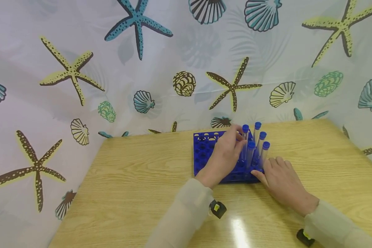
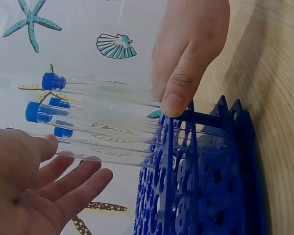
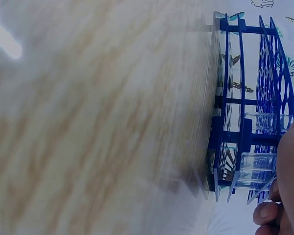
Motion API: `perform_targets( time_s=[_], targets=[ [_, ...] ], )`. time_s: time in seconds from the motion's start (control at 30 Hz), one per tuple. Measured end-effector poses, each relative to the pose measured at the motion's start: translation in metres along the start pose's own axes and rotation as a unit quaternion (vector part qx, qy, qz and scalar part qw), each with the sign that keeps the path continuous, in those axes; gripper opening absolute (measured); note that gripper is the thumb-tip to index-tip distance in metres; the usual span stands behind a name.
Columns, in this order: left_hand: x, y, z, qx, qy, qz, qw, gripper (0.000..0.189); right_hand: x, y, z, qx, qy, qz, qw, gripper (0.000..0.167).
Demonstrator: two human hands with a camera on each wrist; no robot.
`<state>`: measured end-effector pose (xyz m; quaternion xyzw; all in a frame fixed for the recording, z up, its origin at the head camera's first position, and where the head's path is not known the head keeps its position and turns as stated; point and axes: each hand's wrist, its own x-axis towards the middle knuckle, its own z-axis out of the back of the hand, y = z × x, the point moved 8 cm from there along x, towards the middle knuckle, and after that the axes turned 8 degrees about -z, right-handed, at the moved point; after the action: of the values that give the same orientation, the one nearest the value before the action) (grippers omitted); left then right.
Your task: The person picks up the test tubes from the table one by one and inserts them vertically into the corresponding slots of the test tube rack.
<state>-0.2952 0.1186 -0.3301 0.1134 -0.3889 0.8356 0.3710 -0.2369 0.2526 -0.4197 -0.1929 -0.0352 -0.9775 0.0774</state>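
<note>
A blue test tube rack [image 1: 201, 151] stands on the table, holding several clear test tubes [image 1: 262, 155] with blue caps upright at its right end. My left hand [image 1: 224, 151] is at the tubes' left side, beside the nearest capped tube [image 1: 245, 129]. In the left wrist view, the left thumb and fingers [image 2: 83, 188] are spread and fairly straight around that tube, not closed on it. My right hand [image 1: 282, 179] grips the rack's front right corner, thumb on the top edge. Its fingers are curled at the rack's end in the right wrist view, partly hidden.
The wooden table [image 1: 136, 189] stretches left of, right of and in front of the rack. Behind it hangs a pale curtain [image 1: 161, 75] printed with starfish and shells. A dark band with a yellow tag [image 1: 218, 208] is by the left sleeve.
</note>
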Motion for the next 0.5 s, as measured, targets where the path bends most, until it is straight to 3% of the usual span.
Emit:
perform_targets(
  time_s=[0.3, 0.5],
  targets=[
    [-0.003, 0.007, -0.010, 0.015, 0.016, 0.021, 0.9995, 0.018, 0.000, 0.000, -0.001, -0.002, 0.009, -0.002, 1.0000, 0.046],
    [-0.006, 0.009, -0.015, 0.015, 0.020, 0.025, 0.9994, 0.018, 0.000, 0.000, 0.000, -0.002, -0.009, 0.005, 0.9999, 0.047]
  ],
)
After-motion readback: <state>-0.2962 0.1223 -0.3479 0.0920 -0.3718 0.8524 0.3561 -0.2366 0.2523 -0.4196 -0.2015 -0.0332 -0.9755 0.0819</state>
